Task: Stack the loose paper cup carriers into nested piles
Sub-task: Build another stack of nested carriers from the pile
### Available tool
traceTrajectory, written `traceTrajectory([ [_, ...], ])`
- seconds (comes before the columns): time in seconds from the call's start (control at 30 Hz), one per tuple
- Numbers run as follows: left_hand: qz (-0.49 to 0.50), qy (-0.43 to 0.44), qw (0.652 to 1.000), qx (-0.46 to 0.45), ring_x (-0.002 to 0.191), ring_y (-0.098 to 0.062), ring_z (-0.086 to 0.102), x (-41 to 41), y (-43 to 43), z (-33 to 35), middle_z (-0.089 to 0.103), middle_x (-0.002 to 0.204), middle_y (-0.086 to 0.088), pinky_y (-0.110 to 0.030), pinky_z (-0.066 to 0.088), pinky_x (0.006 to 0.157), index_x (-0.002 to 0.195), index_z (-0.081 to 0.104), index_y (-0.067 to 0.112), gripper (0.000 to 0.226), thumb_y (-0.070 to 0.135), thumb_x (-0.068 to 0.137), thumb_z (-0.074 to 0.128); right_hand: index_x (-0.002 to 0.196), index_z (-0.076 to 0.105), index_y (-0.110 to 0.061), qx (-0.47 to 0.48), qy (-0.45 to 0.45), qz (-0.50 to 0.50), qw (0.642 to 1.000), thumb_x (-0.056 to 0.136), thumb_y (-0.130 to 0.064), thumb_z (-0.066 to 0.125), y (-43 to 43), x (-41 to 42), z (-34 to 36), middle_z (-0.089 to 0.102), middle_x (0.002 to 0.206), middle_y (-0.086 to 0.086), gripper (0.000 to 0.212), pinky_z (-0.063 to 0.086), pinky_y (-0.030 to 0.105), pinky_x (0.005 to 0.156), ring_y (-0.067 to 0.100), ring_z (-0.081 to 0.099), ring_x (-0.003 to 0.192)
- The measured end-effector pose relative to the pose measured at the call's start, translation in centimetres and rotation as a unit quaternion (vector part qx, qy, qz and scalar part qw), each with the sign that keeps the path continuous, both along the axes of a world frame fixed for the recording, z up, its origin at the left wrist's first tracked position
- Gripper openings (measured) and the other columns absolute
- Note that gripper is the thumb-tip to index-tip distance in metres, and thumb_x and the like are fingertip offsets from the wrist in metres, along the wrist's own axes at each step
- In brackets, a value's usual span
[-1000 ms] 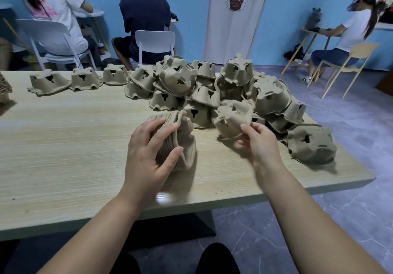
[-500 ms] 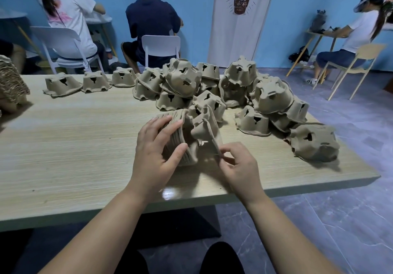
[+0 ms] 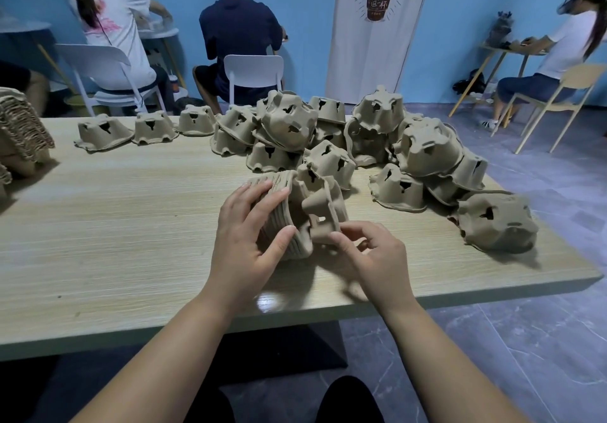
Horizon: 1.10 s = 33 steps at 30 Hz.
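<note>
Left hand (image 3: 248, 242) gripped the nested pile (image 3: 279, 186); right hand (image 3: 377, 258) pinched a loose carrier (image 3: 323, 209) just beyond its fingertips (seating it likely needed alignment).

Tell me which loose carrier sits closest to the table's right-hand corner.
The tilted carrier at the far right, beside the heap; every other loose one lies farther left.

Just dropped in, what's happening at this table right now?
A person is nesting paper cup carriers. The left hand grips a nested stack lying on its side on the table, while the right hand pinches a single carrier against the stack's right end, not yet pushed fully on. A heap of loose carriers waits behind, and another stacked pile sits at the table's left edge.
</note>
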State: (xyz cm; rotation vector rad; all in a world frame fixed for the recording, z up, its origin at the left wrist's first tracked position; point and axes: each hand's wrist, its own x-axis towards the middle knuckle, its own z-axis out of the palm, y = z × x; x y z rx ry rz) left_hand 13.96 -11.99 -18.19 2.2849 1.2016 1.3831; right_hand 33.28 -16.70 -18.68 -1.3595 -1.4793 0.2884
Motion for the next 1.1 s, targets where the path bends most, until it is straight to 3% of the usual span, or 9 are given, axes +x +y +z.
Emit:
traceTrajectory([
  [0.1, 0.002, 0.002, 1.0, -0.005, 0.138, -0.02, 0.029, 0.0, 0.0, 0.0, 0.043, 0.143, 0.005, -0.029, 0.015, 0.116, 0.134, 0.043, 0.037, 0.047, 0.046, 0.088, 0.049, 0.077, 0.066, -0.036, -0.034, 0.098, 0.031, 0.994, 0.072, -0.042, 0.069, 0.3, -0.9, 1.2, 0.066, 0.07, -0.02, 0.008, 0.043, 0.009, 0.063, -0.003, 0.06, 0.069],
  [0.2, 0.002, 0.004, 1.0, -0.004, 0.138, -0.02, 0.029, 0.0, -0.1, 0.0, 0.043, 0.142, 0.005, -0.021, 0.012, 0.115, 0.135, 0.047, 0.034, 0.048, 0.045, 0.088, 0.05, 0.089, 0.071, -0.028, -0.064, 0.109, 0.075, 0.989, 0.074, -0.027, 0.076, 0.6, -0.9, 1.8, 0.07, 0.082, -0.013, 0.016, 0.045, 0.009, 0.065, -0.003, 0.062, 0.073],
  [0.3, 0.002, 0.006, 1.0, -0.008, 0.138, -0.021, 0.03, 0.0, 0.0, 0.0, 0.043, 0.143, 0.004, -0.028, 0.015, 0.116, 0.135, 0.051, 0.027, 0.049, 0.045, 0.088, 0.05, 0.107, 0.069, -0.028, -0.075, 0.052, 0.106, 0.99, 0.071, -0.019, 0.08, 0.5, 0.5, 1.6, 0.069, 0.101, -0.006, 0.038, 0.047, 0.012, 0.074, 0.002, 0.063, 0.093],
  [0.4, 0.0, 0.006, 1.0, -0.007, 0.138, -0.021, 0.03, 0.0, 0.0, 0.0, 0.044, 0.143, 0.002, -0.033, 0.018, 0.116, 0.135, 0.051, 0.026, 0.05, 0.044, 0.088, 0.051, 0.113, 0.065, -0.028, -0.058, -0.044, 0.111, 0.991, 0.072, -0.005, 0.077, 0.6, 1.9, 1.0, 0.068, 0.101, -0.007, 0.049, 0.049, 0.014, 0.078, 0.005, 0.061, 0.092],
  [0.5, 0.0, 0.003, 1.0, -0.008, 0.137, -0.022, 0.031, -0.1, 0.0, 0.1, 0.044, 0.143, 0.001, -0.036, 0.019, 0.115, 0.135, 0.051, 0.025, 0.05, 0.044, 0.088, 0.051, 0.105, 0.071, -0.019, 0.001, -0.154, 0.079, 0.985, 0.074, -0.005, 0.074, 1.0, 2.3, 0.4, 0.068, 0.089, -0.006, 0.034, 0.051, 0.022, 0.073, 0.008, 0.059, 0.081],
  [0.57, 0.005, 0.003, 1.0, -0.013, 0.138, -0.022, 0.027, 0.0, -0.2, 0.1, 0.042, 0.144, 0.001, -0.035, 0.018, 0.115, 0.135, 0.047, 0.032, 0.05, 0.046, 0.087, 0.05, 0.1, 0.073, -0.018, 0.025, -0.166, 0.055, 0.984, 0.076, -0.015, 0.071, 1.1, 2.2, 0.5, 0.066, 0.086, -0.012, 0.025, 0.049, 0.025, 0.073, 0.004, 0.055, 0.079],
  [0.67, 0.027, 0.005, 0.999, -0.045, 0.143, -0.022, 0.015, 0.1, -0.5, 0.0, 0.035, 0.148, 0.003, -0.035, 0.011, 0.115, 0.134, 0.037, 0.046, 0.051, 0.054, 0.084, 0.045, 0.097, 0.071, -0.028, 0.019, -0.063, 0.067, 0.996, 0.079, -0.014, 0.071, 1.2, 1.7, 1.5, 0.068, 0.09, -0.016, 0.023, 0.049, 0.021, 0.079, 0.002, 0.061, 0.084],
  [0.77, 0.023, -0.003, 0.998, -0.056, 0.141, -0.026, 0.021, 0.2, -0.6, -0.1, 0.033, 0.149, 0.001, -0.045, 0.02, 0.116, 0.133, 0.038, 0.048, 0.05, 0.054, 0.084, 0.046, 0.094, 0.068, -0.035, -0.004, 0.074, 0.108, 0.991, 0.08, -0.006, 0.071, 1.3, 0.9, 2.9, 0.07, 0.09, -0.016, 0.032, 0.052, 0.017, 0.077, 0.004, 0.066, 0.086],
  [1.1, -0.004, -0.017, 0.998, -0.056, 0.139, -0.02, 0.027, -0.2, -0.5, -0.1, 0.031, 0.145, 0.007, -0.049, 0.026, 0.114, 0.134, 0.037, 0.047, 0.053, 0.051, 0.083, 0.049, 0.097, 0.07, -0.029, -0.031, 0.205, 0.18, 0.962, 0.083, -0.008, 0.068, 1.3, -3.1, 2.8, 0.072, 0.092, -0.016, 0.025, 0.052, 0.021, 0.08, 0.003, 0.066, 0.092],
])
